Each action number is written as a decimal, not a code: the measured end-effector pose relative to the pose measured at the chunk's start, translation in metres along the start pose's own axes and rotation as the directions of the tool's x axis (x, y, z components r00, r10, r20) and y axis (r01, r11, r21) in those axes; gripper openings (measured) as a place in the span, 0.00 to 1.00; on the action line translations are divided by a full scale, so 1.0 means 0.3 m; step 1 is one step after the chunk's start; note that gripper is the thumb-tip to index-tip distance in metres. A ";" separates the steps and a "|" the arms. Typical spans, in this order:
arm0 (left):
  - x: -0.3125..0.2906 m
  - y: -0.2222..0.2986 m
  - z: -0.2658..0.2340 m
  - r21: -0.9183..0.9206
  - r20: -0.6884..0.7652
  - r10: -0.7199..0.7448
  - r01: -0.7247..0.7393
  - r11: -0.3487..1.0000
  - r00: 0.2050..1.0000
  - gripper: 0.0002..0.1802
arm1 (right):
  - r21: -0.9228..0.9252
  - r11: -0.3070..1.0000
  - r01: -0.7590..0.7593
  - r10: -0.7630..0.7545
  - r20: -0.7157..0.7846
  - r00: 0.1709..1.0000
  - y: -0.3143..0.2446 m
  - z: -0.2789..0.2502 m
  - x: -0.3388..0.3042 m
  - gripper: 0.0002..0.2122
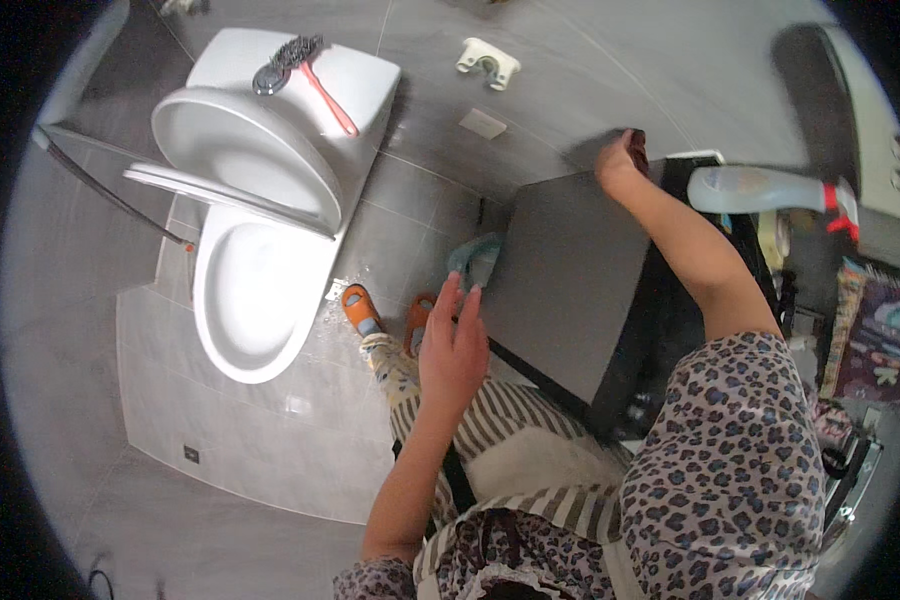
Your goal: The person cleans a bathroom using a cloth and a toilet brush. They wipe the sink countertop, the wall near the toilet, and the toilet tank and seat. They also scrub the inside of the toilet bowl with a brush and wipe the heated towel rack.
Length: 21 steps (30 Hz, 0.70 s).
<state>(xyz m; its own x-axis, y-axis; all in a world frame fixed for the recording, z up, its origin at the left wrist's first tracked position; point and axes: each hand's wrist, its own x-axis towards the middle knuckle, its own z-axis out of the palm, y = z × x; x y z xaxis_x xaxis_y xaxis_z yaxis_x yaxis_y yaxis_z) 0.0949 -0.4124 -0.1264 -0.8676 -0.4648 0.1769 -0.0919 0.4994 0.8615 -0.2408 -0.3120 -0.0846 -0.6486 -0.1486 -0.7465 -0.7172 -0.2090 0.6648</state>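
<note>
My left hand (454, 350) is stretched out in front of me with its fingers extended and apart. Just beyond the fingertips is a translucent teal plastic thing (482, 262) beside the dark grey cabinet (580, 270); its kind is unclear. My right hand (618, 163) reaches across to the far corner of the cabinet, near the wall. Its fingers look curled, partly hidden, around something dark reddish-brown that I cannot make out. A spray bottle (755, 190) with pale liquid and a red trigger lies to the right of that forearm.
A white toilet (255, 300) with raised lid stands at left. On its tank lie a red-handled scrubber (328, 98) and a dark round object (269, 79). A white holder (487, 64) is on the wall. A patterned bag (875, 340) is at right. Water wets the tiles near my orange slippers (360, 305).
</note>
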 end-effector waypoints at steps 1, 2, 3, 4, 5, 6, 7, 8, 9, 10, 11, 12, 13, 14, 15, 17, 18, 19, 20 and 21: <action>0.003 0.054 -0.031 -0.006 0.065 -0.010 0.010 1.000 0.998 0.22 | 0.278 0.961 -0.013 0.013 0.002 1.000 0.034 0.001 -0.043 0.15; 0.008 0.107 -0.061 -0.010 0.129 -0.023 0.025 1.000 0.991 0.21 | 0.532 0.847 -0.022 0.024 0.003 1.000 0.090 0.006 -0.058 0.14; 0.011 0.146 -0.098 -0.005 0.189 -0.037 0.039 0.999 0.981 0.20 | 0.746 0.666 -0.022 0.036 -0.002 0.999 0.125 -0.005 -0.093 0.13; 0.007 0.182 -0.126 0.007 0.228 -0.019 0.018 1.000 0.973 0.20 | 0.781 0.590 0.206 -0.079 -0.198 0.977 0.131 -0.002 -0.143 0.13; 0.007 0.191 -0.158 0.030 0.260 -0.003 -0.005 1.000 0.966 0.20 | 0.756 0.490 0.433 -0.164 -0.408 0.898 0.130 -0.023 -0.189 0.13; 0.012 0.202 -0.192 0.041 0.291 0.012 -0.025 0.999 0.957 0.19 | 0.887 0.074 0.455 -0.161 -0.440 0.883 0.102 -0.023 -0.231 0.12; 0.012 0.226 -0.202 0.049 0.307 -0.009 -0.007 0.999 0.952 0.19 | 0.839 -0.350 0.417 -0.156 -0.491 0.857 0.047 0.005 -0.251 0.12; -0.001 0.211 -0.237 0.063 0.326 -0.019 -0.001 0.998 0.945 0.19 | 0.623 -0.746 0.233 -0.205 -0.549 0.810 -0.029 -0.011 -0.299 0.11; -0.012 0.202 -0.235 0.052 0.357 -0.009 -0.010 0.999 0.934 0.19 | 0.427 -0.902 0.059 -0.231 -0.596 0.769 -0.084 0.016 -0.358 0.11; -0.028 0.186 -0.265 0.082 0.376 -0.033 0.002 0.997 0.926 0.19 | 0.329 -0.944 -0.030 -0.214 -0.538 0.815 -0.121 -0.020 -0.466 0.12; -0.009 0.227 -0.247 0.047 0.396 0.057 -0.082 0.996 0.916 0.19 | 0.169 -0.984 -0.054 -0.150 -0.633 0.760 -0.207 0.106 -0.448 0.13; -0.011 0.235 -0.283 0.043 0.406 0.071 -0.097 0.994 0.911 0.19 | -0.122 -0.979 0.166 0.202 -0.723 0.661 -0.278 0.129 -0.506 0.13; -0.026 0.210 -0.318 0.059 0.416 0.068 -0.102 0.993 0.907 0.19 | -0.238 -0.916 -0.324 -0.180 -0.478 0.860 -0.248 0.051 -0.631 0.13; -0.024 0.218 -0.317 0.033 0.441 0.090 -0.117 0.993 0.893 0.19 | -0.390 -0.862 -0.326 -0.035 -0.595 0.803 -0.302 0.076 -0.648 0.13; -0.023 0.245 -0.318 -0.056 0.478 -0.017 0.050 0.997 0.878 0.18 | -0.526 -0.772 -0.356 0.119 -0.670 0.733 -0.410 0.107 -0.616 0.14; -0.018 0.260 -0.289 -0.166 0.513 -0.157 0.276 0.947 0.844 0.16 | -0.670 -0.648 -0.362 0.364 -0.690 0.625 -0.510 0.134 -0.617 0.16; -0.015 0.258 -0.282 -0.205 0.531 -0.225 0.381 0.902 0.817 0.15 | -0.705 -0.629 -0.326 0.449 -0.672 0.588 -0.521 0.125 -0.641 0.18; -0.019 0.251 -0.264 -0.318 0.562 -0.234 0.469 0.824 0.793 0.18 | -0.723 -0.605 -0.333 0.462 -0.660 0.593 -0.522 0.119 -0.661 0.20; -0.012 0.290 -0.259 -0.387 0.578 -0.281 0.560 0.732 0.766 0.21 | -0.742 -0.580 -0.337 0.474 -0.644 0.600 -0.518 0.114 -0.681 0.23; 0.000 0.336 -0.265 -0.446 0.594 -0.331 0.643 0.623 0.733 0.24 | -0.739 -0.551 -0.388 0.409 -0.644 0.646 -0.479 0.099 -0.747 0.25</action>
<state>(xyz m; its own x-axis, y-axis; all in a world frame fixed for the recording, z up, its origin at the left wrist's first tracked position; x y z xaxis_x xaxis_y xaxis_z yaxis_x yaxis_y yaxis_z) 0.1244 -0.4202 -0.0017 -0.8960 -0.0718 -0.4382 -0.3969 -0.3132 0.8628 0.0000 -0.2200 -0.0121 -0.5481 -0.8043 -0.2295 0.8352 -0.5411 -0.0981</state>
